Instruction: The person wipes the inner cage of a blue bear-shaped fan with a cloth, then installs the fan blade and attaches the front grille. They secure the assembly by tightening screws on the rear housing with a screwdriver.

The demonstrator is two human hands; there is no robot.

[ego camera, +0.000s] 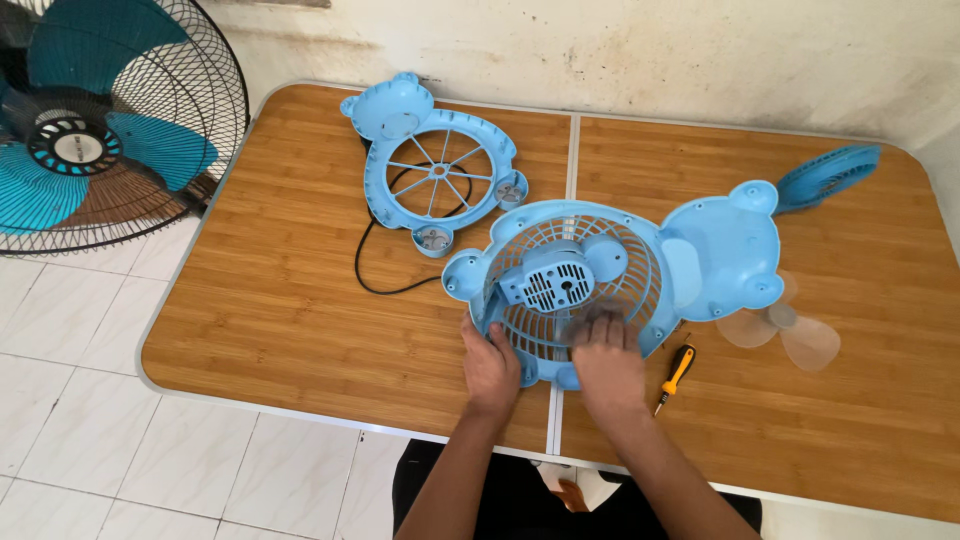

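Both my hands were on the light blue bear-shaped plastic fan shell, which lay near the front edge of the brown wooden table.

My left hand curled round its rim, and my right hand lay on the round grille; I could not tell if that one was gripping. The shell looked light, stiff and easy to crack, so I judged the thick rim the best hold. An orange-handled screwdriver lay just beside it, the blue front frame further back.
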